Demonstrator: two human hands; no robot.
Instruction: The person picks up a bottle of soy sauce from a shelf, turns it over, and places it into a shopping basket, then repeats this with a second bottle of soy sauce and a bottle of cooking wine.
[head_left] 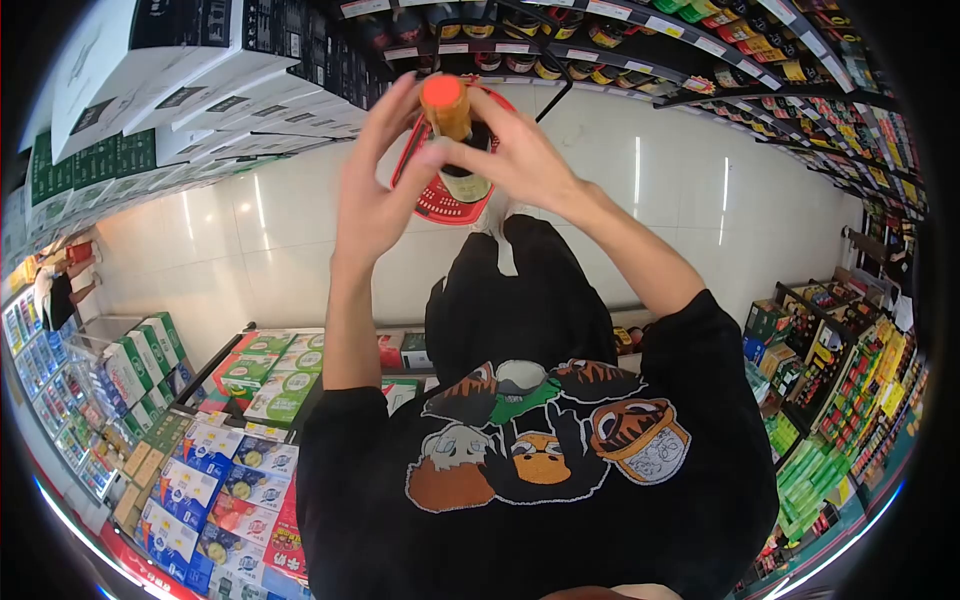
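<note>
Apparently at the handling step, my right hand [520,160] grasps the bottle [466,187] above the far red basket [436,203], my blurred left hand [372,200] close around it, hold unclear; steady support needed.

Glossy pale floor tiles [680,215] reflect streaks of light between dark shelves [640,65] of jars and bottles and stacked white cartons [190,75].

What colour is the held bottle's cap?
The cap is bright orange-red, best seen in the head view.
</note>
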